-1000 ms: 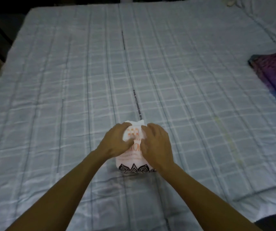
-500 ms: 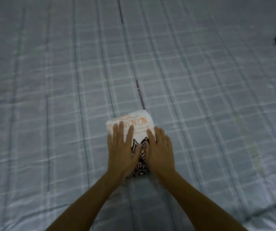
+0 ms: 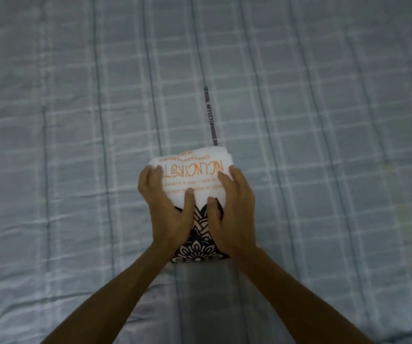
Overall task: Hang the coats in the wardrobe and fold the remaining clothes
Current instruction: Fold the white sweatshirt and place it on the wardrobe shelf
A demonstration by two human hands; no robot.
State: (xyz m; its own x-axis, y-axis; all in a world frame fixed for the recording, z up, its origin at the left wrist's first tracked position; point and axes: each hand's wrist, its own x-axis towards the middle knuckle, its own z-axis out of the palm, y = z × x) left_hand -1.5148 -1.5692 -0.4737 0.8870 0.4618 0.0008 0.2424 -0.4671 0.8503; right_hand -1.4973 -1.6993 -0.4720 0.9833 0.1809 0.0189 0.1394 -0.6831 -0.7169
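Folded garment (image 3: 195, 180) soft matt cloth w/ print; bedsheet (image 3: 75, 120) slightly glossy fabric

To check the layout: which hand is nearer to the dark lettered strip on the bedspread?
Right. The right hand holds the right edge of the folded garment, close by the dark lettered strip; the left hand holds the left edge, farther away.

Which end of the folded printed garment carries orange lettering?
The far white end of the folded printed garment; the near end is black with a white flower pattern.

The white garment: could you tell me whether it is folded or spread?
Folded: the garment is a compact bundle between the left hand and right hand.
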